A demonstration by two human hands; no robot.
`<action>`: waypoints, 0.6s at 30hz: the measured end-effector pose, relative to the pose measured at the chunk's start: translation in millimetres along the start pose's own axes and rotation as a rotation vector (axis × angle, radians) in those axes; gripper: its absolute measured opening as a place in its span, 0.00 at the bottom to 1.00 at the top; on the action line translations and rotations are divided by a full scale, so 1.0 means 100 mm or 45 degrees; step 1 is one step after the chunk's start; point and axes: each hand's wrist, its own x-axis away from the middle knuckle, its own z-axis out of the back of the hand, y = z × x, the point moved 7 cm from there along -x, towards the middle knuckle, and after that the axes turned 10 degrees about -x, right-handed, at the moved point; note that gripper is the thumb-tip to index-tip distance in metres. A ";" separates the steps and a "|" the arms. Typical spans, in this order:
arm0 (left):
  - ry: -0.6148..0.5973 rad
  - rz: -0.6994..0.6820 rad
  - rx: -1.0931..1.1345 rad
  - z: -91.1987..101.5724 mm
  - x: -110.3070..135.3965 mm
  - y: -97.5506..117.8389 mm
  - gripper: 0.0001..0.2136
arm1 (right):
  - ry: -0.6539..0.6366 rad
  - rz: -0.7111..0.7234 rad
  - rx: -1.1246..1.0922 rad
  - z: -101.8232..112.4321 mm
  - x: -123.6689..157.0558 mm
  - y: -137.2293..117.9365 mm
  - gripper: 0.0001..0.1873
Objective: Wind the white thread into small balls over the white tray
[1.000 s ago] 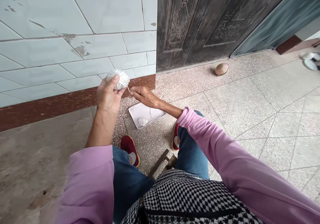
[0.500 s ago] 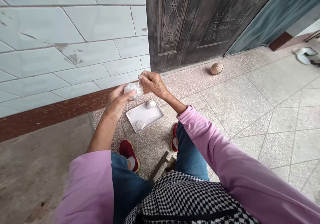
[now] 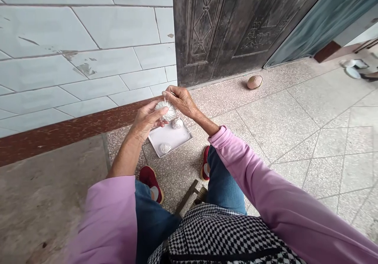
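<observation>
My left hand is closed around a fluffy white pom-pom ball, held above the floor. My right hand pinches a thin white stick or thread at the top of that ball, fingers pressed together. Below both hands a white rectangular tray lies on the floor. Two smaller white balls rest on it, one near its front and one near its back, partly behind my hands.
A tiled wall with a red-brown base stands at left, a dark embossed metal door behind. A small round tan object lies on the floor by the door. My red shoes flank a wooden stool leg. Footwear lies at far right.
My left hand lowered with the pom-pom, towards the tray. My right hand rose from the ball's side to its top and pinches there. A second small ball now shows on the tray.
</observation>
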 end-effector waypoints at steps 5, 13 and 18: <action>-0.017 -0.119 0.017 -0.01 0.03 0.12 0.34 | -0.040 -0.065 -0.089 -0.02 -0.09 0.16 0.38; 0.057 -0.113 0.101 0.09 0.07 0.10 0.34 | -0.022 -0.054 -0.153 -0.08 -0.16 0.30 0.40; 0.187 -0.215 0.275 0.26 0.00 0.09 0.35 | -0.081 -0.011 -0.095 -0.17 -0.11 0.35 0.30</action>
